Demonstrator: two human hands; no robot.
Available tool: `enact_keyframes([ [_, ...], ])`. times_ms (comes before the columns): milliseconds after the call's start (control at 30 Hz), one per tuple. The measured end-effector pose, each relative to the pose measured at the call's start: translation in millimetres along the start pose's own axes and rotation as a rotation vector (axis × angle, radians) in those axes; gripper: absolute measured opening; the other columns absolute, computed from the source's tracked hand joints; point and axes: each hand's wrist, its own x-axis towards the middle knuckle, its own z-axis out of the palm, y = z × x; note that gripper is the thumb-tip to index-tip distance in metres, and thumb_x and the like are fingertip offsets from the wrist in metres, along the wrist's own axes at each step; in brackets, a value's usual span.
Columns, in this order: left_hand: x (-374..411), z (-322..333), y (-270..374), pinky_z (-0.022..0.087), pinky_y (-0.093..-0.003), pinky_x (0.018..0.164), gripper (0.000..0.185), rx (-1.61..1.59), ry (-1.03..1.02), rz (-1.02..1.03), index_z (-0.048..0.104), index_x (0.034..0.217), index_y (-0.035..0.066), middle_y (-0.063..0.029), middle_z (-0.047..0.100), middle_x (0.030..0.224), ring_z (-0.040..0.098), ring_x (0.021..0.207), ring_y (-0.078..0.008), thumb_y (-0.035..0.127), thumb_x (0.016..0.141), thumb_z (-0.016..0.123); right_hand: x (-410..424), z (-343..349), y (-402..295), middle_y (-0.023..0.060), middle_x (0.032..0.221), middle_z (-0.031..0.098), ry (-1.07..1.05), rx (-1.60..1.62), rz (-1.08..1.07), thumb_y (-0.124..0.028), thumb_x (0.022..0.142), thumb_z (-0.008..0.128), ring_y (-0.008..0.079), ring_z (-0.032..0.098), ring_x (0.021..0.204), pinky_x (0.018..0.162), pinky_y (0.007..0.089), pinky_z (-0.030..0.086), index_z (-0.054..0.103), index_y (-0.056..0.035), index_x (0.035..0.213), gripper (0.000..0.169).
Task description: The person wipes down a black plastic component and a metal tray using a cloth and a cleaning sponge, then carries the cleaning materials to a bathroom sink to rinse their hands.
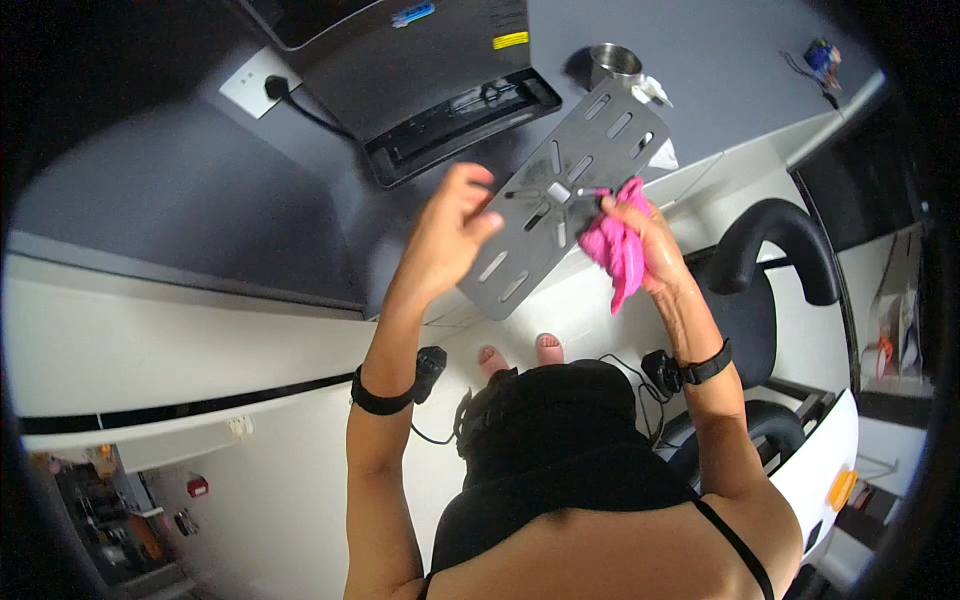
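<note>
A grey slotted drip-tray cover (536, 180) lies slantwise before me, dark marks around its central square hole. Bunched in my right hand (649, 240) is a pink cloth (619, 251), pressed at the cover's right edge. My left hand (454, 221) is beside the cover's left edge, slightly blurred, with fingers apart and curled; nothing shows in it. Beyond the cover's far end stands a metal cup (616, 61), with crumpled white tissue (652, 91) next to it. A black appliance (442, 67) with an uncovered black tray (465, 124) at its base stands at the back left.
The grey counter (720, 82) holds a small blue packet (823, 58) at the far right. A black plug (276, 88) sits in a white wall socket (251, 81), its cable running to the appliance. Black chairs (742, 322) stand at my right, with loose cables (649, 397) on the floor.
</note>
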Motion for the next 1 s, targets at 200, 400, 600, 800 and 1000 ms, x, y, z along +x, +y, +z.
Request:
enact_keyframes([
  [200, -24.0, -55.6, -30.0, 0.045, -0.0345, 0.085, 0.037, 0.132, 0.663, 0.121, 0.052, 0.115, 0.005, -0.0149, 0.058, 0.111, 0.056, 0.102, -0.0261, 0.008, 0.08, 0.06, 73.5, 44.7, 6.3, 0.0102, 0.081, 0.061, 0.046, 0.255, -0.117, -0.012, 0.081, 0.062, 0.0202, 0.062, 0.069, 0.062, 0.0327, 0.054, 0.054, 0.0005, 0.09, 0.018],
  [400, -32.6, -56.8, -53.3, 0.039, -0.0359, 0.095, 0.046, 0.364, 0.632, 0.144, 0.047, 0.126, 0.007, -0.017, 0.048, 0.127, 0.047, 0.115, -0.031, 0.004, 0.081, 0.057, 135.5, 97.4, 38.3, 0.0107, 0.085, 0.063, 0.154, 0.256, -0.08, -0.011, 0.084, 0.055, 0.0214, 0.064, 0.072, 0.06, 0.0351, 0.055, 0.055, 0.0013, 0.094, 0.016],
  [600, -19.7, -83.8, -69.9, 0.036, -0.0368, 0.098, 0.043, 0.593, 0.646, 0.223, 0.049, 0.124, 0.007, -0.0148, 0.045, 0.13, 0.043, 0.119, -0.032, 0.003, 0.082, 0.056, 148.0, 133.6, 52.0, 0.0113, 0.083, 0.063, 0.185, 0.15, -0.028, -0.011, 0.084, 0.054, 0.0236, 0.064, 0.069, 0.06, 0.0383, 0.055, 0.055, 0.0018, 0.092, 0.015],
  [800, -4.8, -83.5, -77.2, 0.039, -0.036, 0.095, 0.03, 0.731, 0.669, 0.271, 0.059, 0.112, 0.005, -0.0122, 0.053, 0.122, 0.046, 0.116, -0.0298, 0.008, 0.083, 0.056, 142.5, 126.0, 51.5, 0.0141, 0.078, 0.061, 0.166, 0.261, -0.016, -0.005, 0.081, 0.056, 0.0251, 0.063, 0.065, 0.059, 0.0397, 0.055, 0.053, 0.0045, 0.086, 0.011],
  [1000, 1.1, -84.9, -83.9, 0.042, -0.0368, 0.091, 0.025, 0.782, 0.68, 0.287, 0.062, 0.107, 0.004, -0.0114, 0.06, 0.112, 0.053, 0.107, -0.0293, 0.008, 0.083, 0.056, 136.6, 118.9, 50.0, 0.0108, 0.083, 0.063, 0.137, 0.178, 0.034, -0.012, 0.084, 0.059, 0.021, 0.063, 0.071, 0.065, 0.0342, 0.055, 0.055, 0.0022, 0.089, 0.016],
])
